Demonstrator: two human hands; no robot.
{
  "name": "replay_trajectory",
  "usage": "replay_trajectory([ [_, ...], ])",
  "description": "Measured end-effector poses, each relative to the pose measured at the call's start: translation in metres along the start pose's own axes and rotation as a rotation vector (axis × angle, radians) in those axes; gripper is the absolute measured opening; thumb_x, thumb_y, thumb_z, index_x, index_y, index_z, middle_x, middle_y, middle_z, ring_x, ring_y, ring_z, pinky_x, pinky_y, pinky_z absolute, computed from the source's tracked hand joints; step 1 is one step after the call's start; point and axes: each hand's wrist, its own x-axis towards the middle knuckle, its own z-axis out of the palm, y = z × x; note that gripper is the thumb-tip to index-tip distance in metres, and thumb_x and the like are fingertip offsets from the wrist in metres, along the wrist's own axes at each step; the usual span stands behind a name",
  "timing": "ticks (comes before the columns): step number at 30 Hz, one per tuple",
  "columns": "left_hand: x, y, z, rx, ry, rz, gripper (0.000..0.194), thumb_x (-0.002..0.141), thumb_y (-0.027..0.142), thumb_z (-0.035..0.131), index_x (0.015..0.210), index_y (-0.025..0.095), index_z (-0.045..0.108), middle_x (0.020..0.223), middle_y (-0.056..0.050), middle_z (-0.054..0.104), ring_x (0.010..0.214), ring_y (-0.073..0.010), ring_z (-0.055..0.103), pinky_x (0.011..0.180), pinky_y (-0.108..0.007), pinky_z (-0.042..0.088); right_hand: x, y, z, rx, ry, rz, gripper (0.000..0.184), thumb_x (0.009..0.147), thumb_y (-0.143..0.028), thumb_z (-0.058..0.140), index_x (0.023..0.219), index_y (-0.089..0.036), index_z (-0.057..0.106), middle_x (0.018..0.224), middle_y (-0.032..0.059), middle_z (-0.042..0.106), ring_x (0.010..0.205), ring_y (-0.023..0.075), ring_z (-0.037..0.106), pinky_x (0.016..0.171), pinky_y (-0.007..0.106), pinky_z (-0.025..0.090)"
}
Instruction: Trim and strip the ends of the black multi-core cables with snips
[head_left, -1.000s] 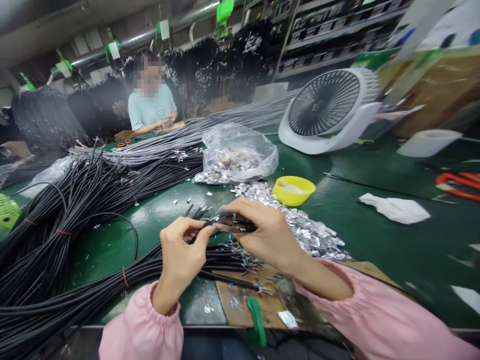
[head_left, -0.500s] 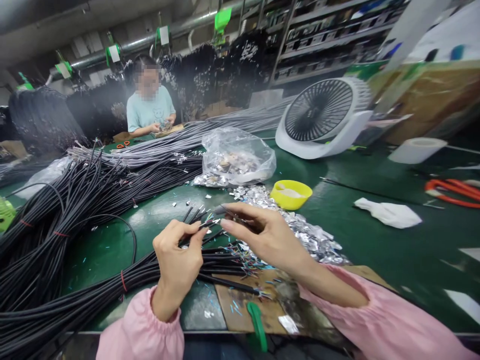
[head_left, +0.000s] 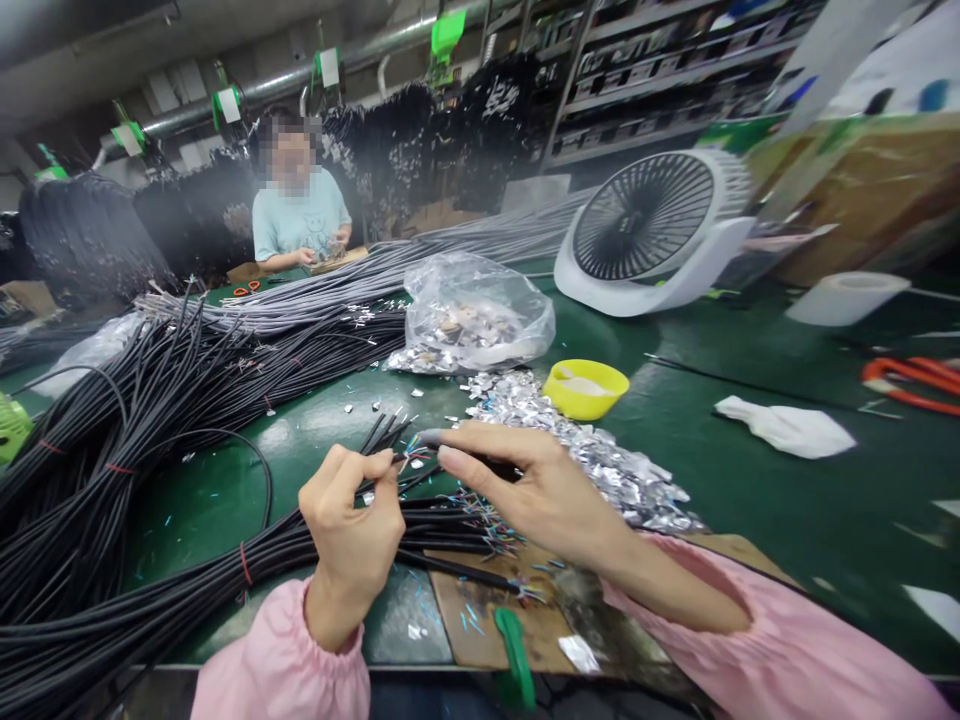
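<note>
My left hand (head_left: pixel 352 520) is closed, thumb and forefinger pinching the end of a black cable. Coloured wires (head_left: pixel 414 452), blue, yellow, red and white, fan out from that cable end. My right hand (head_left: pixel 525 480) comes in from the right, its thumb and forefinger close together at the wire tips. A grey cover sits on its forefinger tip. Something dark shows under the right palm, mostly hidden. Below both hands lies a bundle of black cables (head_left: pixel 315 540) with stripped, coloured ends, tied with a red band.
Foil scraps (head_left: pixel 600 455) lie beyond my right hand, near a yellow bowl (head_left: pixel 585 402) and a clear bag (head_left: pixel 480 310). A white fan (head_left: pixel 652 230) stands behind. Cable heaps (head_left: pixel 150 420) fill the left. A green-handled tool (head_left: pixel 514 650) lies at the front edge. A person (head_left: pixel 300 215) sits opposite.
My right hand's fingertips have shifted slightly left and closed nearer the wires. The wires now show more spread out. My left hand keeps its pinch on the cable, moved slightly left.
</note>
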Motion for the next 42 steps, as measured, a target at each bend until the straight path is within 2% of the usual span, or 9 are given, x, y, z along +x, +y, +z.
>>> replay_trajectory([
  [8,-0.001,-0.002,-0.001,0.064,0.027,0.123,0.019,0.075,0.008,0.063,0.059,0.016,0.055,0.056,0.005,0.052,0.051,-0.0059,0.051,0.050,-0.017,0.041,0.000,-0.003,-0.001,0.008,-0.012,0.010,0.022,0.084,-0.025,0.052,0.078,-0.017,0.071,0.064,0.0016,0.065,0.056,0.0125,0.059,0.052,0.021,0.046],
  [18,-0.001,0.000,0.000,0.134,0.035,0.189,0.020,0.077,0.010,0.060,0.059,0.016,0.057,0.053,0.004,0.053,0.050,-0.0063,0.052,0.050,-0.017,0.041,0.000,-0.003,0.000,0.034,-0.009,0.074,0.021,0.082,-0.026,0.052,0.077,-0.017,0.071,0.067,0.0018,0.068,0.062,0.0141,0.063,0.056,0.022,0.048],
  [21,0.000,0.000,0.000,0.077,-0.015,0.122,0.014,0.077,0.013,0.062,0.063,0.017,0.061,0.055,0.003,0.057,0.051,-0.0073,0.054,0.050,-0.018,0.043,0.000,-0.003,0.000,-0.002,0.036,0.063,0.021,0.082,-0.025,0.053,0.076,-0.017,0.071,0.067,0.0021,0.067,0.060,0.0140,0.062,0.056,0.023,0.048],
  [24,0.006,0.003,-0.002,-0.061,-0.147,-0.033,0.005,0.076,0.017,0.064,0.072,0.018,0.067,0.061,0.002,0.064,0.053,-0.0093,0.059,0.050,-0.019,0.046,0.000,-0.001,-0.001,-0.033,0.066,0.057,0.021,0.082,-0.026,0.052,0.075,-0.018,0.071,0.067,0.0025,0.068,0.060,0.0145,0.061,0.056,0.024,0.048],
  [27,0.014,0.007,-0.005,-0.150,-0.258,-0.176,0.008,0.075,0.015,0.062,0.072,0.018,0.068,0.058,0.002,0.065,0.046,-0.0092,0.059,0.044,-0.018,0.044,0.000,0.002,-0.001,-0.021,0.077,0.066,0.022,0.082,-0.027,0.053,0.073,-0.018,0.071,0.067,0.0025,0.068,0.059,0.0149,0.061,0.057,0.026,0.049],
  [31,0.016,0.009,-0.006,-0.168,-0.284,-0.233,0.010,0.075,0.016,0.061,0.068,0.017,0.068,0.055,0.002,0.063,0.044,-0.0088,0.056,0.041,-0.017,0.042,0.001,0.003,-0.001,-0.017,0.179,0.071,0.019,0.080,-0.033,0.060,0.081,-0.017,0.070,0.071,0.0037,0.067,0.063,0.0159,0.062,0.056,0.026,0.049],
  [34,0.014,0.009,-0.006,-0.150,-0.305,-0.158,0.010,0.075,0.015,0.062,0.067,0.017,0.068,0.057,0.001,0.064,0.049,-0.0091,0.057,0.045,-0.017,0.043,0.003,0.001,-0.001,-0.032,0.192,-0.009,0.016,0.078,-0.031,0.063,0.081,-0.016,0.068,0.068,0.0029,0.063,0.060,0.0143,0.059,0.051,0.024,0.046],
  [38,0.012,0.010,-0.003,-0.108,-0.312,-0.088,0.010,0.074,0.015,0.063,0.066,0.016,0.067,0.057,0.001,0.063,0.049,-0.0090,0.056,0.047,-0.018,0.042,0.001,0.001,-0.001,-0.137,0.195,-0.199,0.013,0.082,-0.018,0.058,0.070,-0.015,0.063,0.064,0.0026,0.059,0.056,0.0115,0.056,0.050,0.021,0.044],
  [42,0.010,0.012,0.000,-0.044,-0.300,-0.056,0.010,0.075,0.014,0.061,0.066,0.015,0.066,0.057,0.000,0.063,0.049,-0.0093,0.056,0.046,-0.018,0.041,-0.004,0.007,0.000,-0.365,0.180,-0.444,0.015,0.082,-0.006,0.049,0.080,-0.015,0.061,0.073,0.0057,0.062,0.062,0.0129,0.058,0.053,0.022,0.045],
])
